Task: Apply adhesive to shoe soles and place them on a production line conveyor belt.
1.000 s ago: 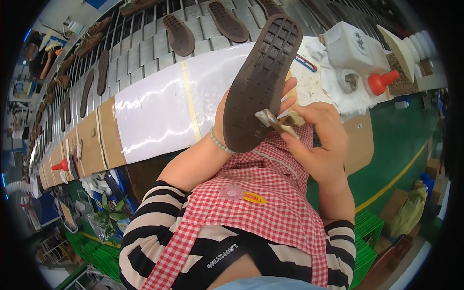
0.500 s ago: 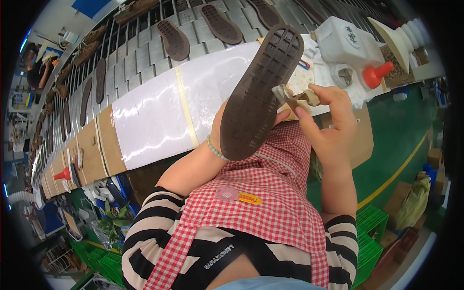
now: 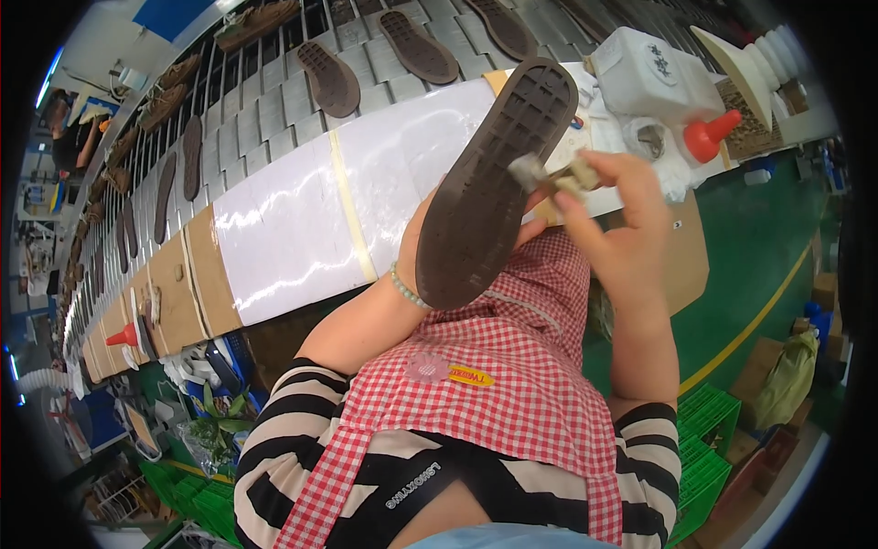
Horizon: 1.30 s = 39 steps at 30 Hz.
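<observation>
Honestly just gripping from behind with the left hand (image 3: 417, 233) a dark brown shoe sole (image 3: 494, 197) at the near edge of the desk (image 3: 283, 215), probably to leave that gridded face unobstructed, while pinching a small blurry pale piece (image 3: 574, 177) with the right hand (image 3: 636, 247).

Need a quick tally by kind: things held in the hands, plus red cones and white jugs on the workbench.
Held shoe sole: 1
Held small tool, blurred: 1
Red cones: 2
White jug: 1
Total: 5
</observation>
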Tool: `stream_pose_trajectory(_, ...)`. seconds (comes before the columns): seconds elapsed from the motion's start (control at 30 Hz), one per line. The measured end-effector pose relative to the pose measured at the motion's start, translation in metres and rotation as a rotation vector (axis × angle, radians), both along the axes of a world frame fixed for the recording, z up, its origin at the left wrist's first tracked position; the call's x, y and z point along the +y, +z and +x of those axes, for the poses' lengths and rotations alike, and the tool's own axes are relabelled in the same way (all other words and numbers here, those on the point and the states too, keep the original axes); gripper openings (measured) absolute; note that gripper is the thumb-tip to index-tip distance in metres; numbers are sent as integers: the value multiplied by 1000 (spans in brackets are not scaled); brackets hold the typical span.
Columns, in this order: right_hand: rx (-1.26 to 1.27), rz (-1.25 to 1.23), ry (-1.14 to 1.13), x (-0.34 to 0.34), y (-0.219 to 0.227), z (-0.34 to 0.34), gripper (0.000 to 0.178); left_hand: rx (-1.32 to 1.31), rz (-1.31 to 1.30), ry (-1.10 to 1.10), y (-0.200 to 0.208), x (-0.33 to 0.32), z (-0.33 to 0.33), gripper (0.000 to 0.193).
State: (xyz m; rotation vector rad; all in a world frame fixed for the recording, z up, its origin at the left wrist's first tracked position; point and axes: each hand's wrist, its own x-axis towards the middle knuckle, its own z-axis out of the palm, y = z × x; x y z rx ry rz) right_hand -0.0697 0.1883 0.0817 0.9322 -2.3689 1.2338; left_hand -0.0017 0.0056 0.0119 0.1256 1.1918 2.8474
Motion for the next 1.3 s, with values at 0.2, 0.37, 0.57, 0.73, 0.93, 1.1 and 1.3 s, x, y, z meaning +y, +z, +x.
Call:
stream_pose_trajectory(0.2,240,56,4,-5,11,13,42,-210,821,-68,-1,-14,-7,50)
stream_pose_trajectory(0.37,449,296,198,-17,-8,34,38,-105,723,48,7,-18,-15,50)
stream_pose_trajectory(0.57,404,255,397,-17,-16,57,30,-61,777,163,-4,-31,-20,48)
stream_pose_trajectory(0.73,377,199,256,-27,-17,51,41,-47,760,168,-2,-31,-22,48)
stream_pose_trajectory(0.93,241,132,330,-30,-12,52,46,-62,797,216,-6,-29,-22,50)
stream_pose_trajectory(1.1,236,121,400,-42,-12,54,47,-48,759,202,-3,-22,-22,50)
stream_pose_trajectory(1.3,196,124,314,-43,-7,40,42,-90,799,66,-18,-24,-20,50)
